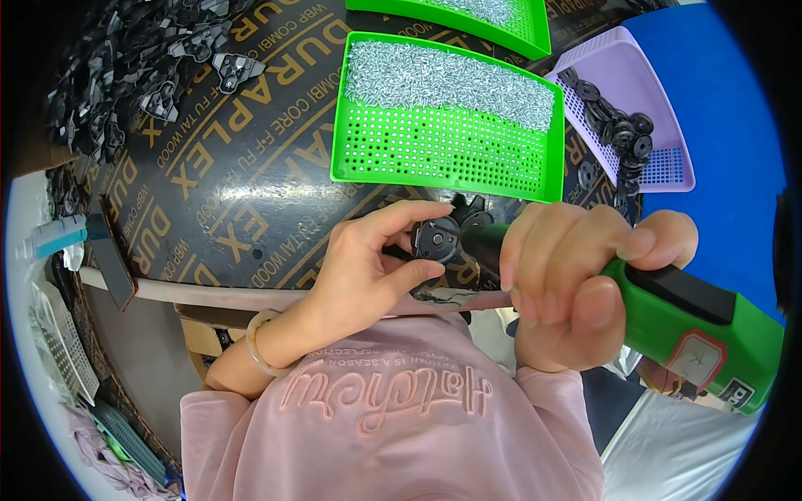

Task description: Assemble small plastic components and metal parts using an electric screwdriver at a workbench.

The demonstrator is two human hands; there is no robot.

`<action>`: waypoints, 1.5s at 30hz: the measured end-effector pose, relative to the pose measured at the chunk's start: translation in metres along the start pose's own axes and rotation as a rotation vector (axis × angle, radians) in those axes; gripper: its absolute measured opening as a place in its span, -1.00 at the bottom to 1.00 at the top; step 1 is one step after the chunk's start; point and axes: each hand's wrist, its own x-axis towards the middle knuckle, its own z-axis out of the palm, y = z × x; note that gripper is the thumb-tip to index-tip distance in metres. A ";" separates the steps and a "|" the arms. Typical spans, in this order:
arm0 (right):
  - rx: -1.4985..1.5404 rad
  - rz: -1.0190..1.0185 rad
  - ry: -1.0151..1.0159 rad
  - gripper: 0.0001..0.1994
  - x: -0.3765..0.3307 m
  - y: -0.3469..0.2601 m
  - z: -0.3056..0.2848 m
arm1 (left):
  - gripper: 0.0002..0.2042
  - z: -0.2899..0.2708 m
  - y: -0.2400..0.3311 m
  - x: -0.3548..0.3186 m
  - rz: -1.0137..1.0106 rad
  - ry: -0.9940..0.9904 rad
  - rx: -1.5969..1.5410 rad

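Note:
My left hand (pixel 368 263) pinches a black part with a round disc (pixel 436 240) on it, thumb below and fingers above, near the front edge of the table. A small metal spot shows at the disc's middle. My right hand (pixel 576 275) is wrapped round a green and black power screwdriver (pixel 697 330). Its dark nose points left at the part, and the tip reaches the disc or lies just over it; I cannot tell if they touch. Another dark round piece (pixel 476 219) sits right beside the disc, partly hidden by the tool.
A green perforated tray (pixel 443 150) of small silver screws lies just beyond my hands, with a second green tray (pixel 501 37) behind it. A lilac basket (pixel 668 125) with black discs stands at right. Black metal-and-plastic parts (pixel 167 63) are heaped far left on the printed dark board (pixel 242 200).

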 end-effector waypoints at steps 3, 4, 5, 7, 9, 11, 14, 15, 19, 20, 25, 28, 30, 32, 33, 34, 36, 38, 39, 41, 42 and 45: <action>-0.032 0.017 0.022 -0.70 -0.001 -0.002 0.002 | -0.45 0.001 -0.002 0.000 0.043 0.023 -0.018; -0.032 0.017 0.021 -0.70 -0.001 -0.001 0.003 | -0.45 0.001 -0.003 0.000 0.035 0.021 -0.016; -0.027 0.010 0.034 -0.70 -0.001 -0.001 0.004 | -0.45 0.001 -0.003 -0.001 0.026 0.019 -0.014; -0.022 0.003 0.048 -0.70 -0.001 -0.001 0.004 | -0.46 0.004 -0.001 -0.002 0.009 0.017 -0.056; 0.005 0.029 0.038 -0.71 -0.001 -0.003 0.003 | -0.46 0.004 0.000 -0.002 -0.009 0.017 -0.098; 0.002 0.021 0.029 -0.72 -0.002 -0.001 0.003 | -0.47 0.001 0.000 -0.001 0.010 -0.004 -0.010; -0.005 0.008 0.014 -0.73 -0.002 0.000 0.001 | -0.48 -0.001 0.005 -0.001 -0.032 -0.029 0.007; -0.004 0.002 0.007 -0.74 -0.002 0.000 0.000 | -0.48 0.000 0.004 -0.001 -0.032 -0.029 0.007; 0.021 0.027 0.011 -0.75 -0.002 -0.004 0.000 | -0.49 0.002 0.005 -0.003 0.000 -0.016 -0.046; 0.025 0.029 0.019 -0.75 -0.001 -0.004 0.001 | -0.49 0.002 0.006 -0.003 -0.007 -0.022 -0.017; 0.054 0.050 0.050 -0.73 -0.003 -0.002 0.003 | -0.50 0.002 0.010 -0.003 -0.017 -0.029 -0.002; 0.064 0.045 0.004 -0.72 0.001 -0.002 -0.004 | -0.50 0.001 0.007 -0.003 0.010 -0.019 -0.010; 0.179 0.029 -0.134 -0.69 0.008 -0.001 -0.014 | -0.49 -0.001 0.005 -0.002 0.035 -0.007 -0.024; 0.076 -0.103 -0.035 -0.71 0.010 0.007 -0.014 | -0.44 -0.008 0.002 -0.002 0.005 -0.035 -0.015; 0.034 -0.130 0.002 -0.72 0.012 0.009 -0.018 | -0.44 -0.009 0.001 -0.003 -0.029 -0.033 0.019; -0.081 -0.170 0.096 -0.75 0.016 0.016 -0.012 | -0.44 -0.010 0.003 -0.003 -0.029 -0.034 0.019; -0.204 -0.173 0.203 -0.74 0.020 0.034 -0.013 | -0.44 -0.010 0.007 -0.003 -0.088 -0.048 0.004; -0.150 -0.152 0.286 -0.71 0.022 0.048 -0.015 | -0.44 -0.008 0.006 -0.003 -0.073 -0.030 -0.031; -0.082 -0.166 0.306 -0.69 0.022 0.054 -0.016 | -0.45 -0.007 0.006 -0.003 -0.059 -0.009 -0.064; -0.072 -0.162 0.306 -0.68 0.023 0.057 -0.017 | -0.45 -0.008 0.005 -0.002 -0.060 -0.006 -0.058; -0.081 -0.141 0.329 -0.68 0.023 0.058 -0.016 | -0.45 -0.009 0.005 -0.002 -0.059 -0.003 -0.051; -0.072 -0.126 0.339 -0.69 0.023 0.061 -0.015 | -0.46 -0.009 0.003 -0.003 -0.027 0.006 -0.057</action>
